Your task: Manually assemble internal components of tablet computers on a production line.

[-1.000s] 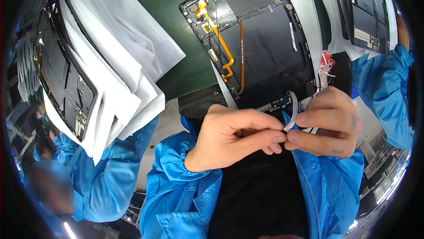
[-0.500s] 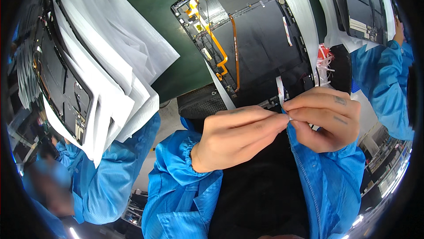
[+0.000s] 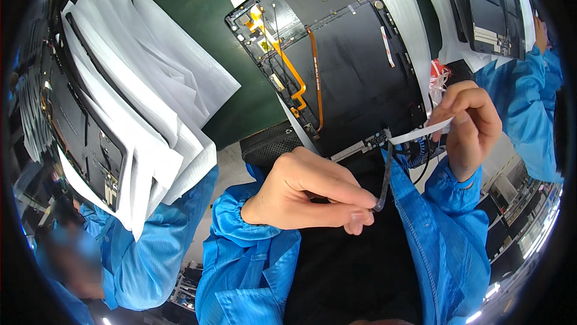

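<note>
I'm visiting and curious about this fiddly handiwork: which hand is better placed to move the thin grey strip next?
Probably the left hand: it pinches the lower end of the grey strip, while the right hand holds the white strip.

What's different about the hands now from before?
They came apart: the right hand moved up and right, holding a white strip; the left hand moved down and slightly left, pinching a thin greyish strip. The black panel stayed put, orange ribbons and all.
</note>
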The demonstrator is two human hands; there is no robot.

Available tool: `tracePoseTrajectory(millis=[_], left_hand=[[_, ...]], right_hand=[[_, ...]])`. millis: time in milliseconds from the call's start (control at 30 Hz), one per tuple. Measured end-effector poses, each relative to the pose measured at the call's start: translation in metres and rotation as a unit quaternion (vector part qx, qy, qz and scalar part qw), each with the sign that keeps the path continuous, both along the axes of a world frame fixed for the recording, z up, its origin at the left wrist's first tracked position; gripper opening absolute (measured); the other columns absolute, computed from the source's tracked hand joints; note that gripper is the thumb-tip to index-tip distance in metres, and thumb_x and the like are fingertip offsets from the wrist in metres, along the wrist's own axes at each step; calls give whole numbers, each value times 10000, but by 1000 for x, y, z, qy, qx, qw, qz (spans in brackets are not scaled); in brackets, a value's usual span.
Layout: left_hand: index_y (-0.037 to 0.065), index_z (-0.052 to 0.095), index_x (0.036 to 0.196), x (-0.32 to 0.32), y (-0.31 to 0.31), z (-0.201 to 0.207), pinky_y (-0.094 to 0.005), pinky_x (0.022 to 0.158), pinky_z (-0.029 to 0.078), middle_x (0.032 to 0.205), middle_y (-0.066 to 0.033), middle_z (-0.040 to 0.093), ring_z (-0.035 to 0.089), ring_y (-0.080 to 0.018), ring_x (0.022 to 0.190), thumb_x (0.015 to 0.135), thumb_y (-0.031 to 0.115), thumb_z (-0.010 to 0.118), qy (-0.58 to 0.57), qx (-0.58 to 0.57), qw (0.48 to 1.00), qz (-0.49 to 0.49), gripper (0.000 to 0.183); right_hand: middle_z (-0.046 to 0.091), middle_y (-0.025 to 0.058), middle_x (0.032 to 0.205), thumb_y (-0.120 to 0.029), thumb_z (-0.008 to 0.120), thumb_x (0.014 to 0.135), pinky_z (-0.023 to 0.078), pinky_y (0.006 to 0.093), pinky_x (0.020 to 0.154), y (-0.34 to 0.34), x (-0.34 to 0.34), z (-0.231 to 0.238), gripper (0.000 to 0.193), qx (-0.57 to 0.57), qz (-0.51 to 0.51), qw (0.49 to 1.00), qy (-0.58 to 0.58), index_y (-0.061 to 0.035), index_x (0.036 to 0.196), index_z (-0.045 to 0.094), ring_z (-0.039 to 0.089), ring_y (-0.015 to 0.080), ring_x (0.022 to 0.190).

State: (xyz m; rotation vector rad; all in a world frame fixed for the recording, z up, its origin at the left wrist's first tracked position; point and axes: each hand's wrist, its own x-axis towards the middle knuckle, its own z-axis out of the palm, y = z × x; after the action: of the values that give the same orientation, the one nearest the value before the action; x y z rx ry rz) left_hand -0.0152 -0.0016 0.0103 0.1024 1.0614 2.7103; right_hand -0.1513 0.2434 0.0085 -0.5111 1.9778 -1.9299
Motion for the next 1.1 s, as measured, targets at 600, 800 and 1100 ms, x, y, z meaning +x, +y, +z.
tracePoseTrajectory(millis=[600, 800, 1100], left_hand=[[-111, 743, 995, -18, -3, 26, -314, 683, 626, 884, -227, 752, 774, -269, 756, 799, -100, 821, -15, -161, 987, -6, 211], [0, 730, 1035, -3, -2, 2, -473, 901, 561, 1105, -175, 703, 678, -384, 1050, 706, 249, 906, 181, -626, 736, 185, 449], [184, 718, 1196, 4, -21, -21, -538, 1076, 482, 1465, -159, 541, 522, -417, 1334, 630, 468, 820, 161, -791, 586, 67, 642]], right_hand=[[724, 190, 1070, -68, 763, 791, 559, 274, 526, -34, -6, 29, 206, -34, 246, 912, 327, -8, 987, 757, 704, 239, 738], [739, 188, 1095, -115, 786, 736, 500, 349, 685, -66, -49, 31, 209, 23, 326, 862, 387, -49, 934, 778, 705, 280, 853], [612, 246, 1343, -48, 867, 698, 453, 444, 1063, -129, -103, -16, 167, 95, 243, 854, 451, -68, 855, 812, 606, 380, 1229]])
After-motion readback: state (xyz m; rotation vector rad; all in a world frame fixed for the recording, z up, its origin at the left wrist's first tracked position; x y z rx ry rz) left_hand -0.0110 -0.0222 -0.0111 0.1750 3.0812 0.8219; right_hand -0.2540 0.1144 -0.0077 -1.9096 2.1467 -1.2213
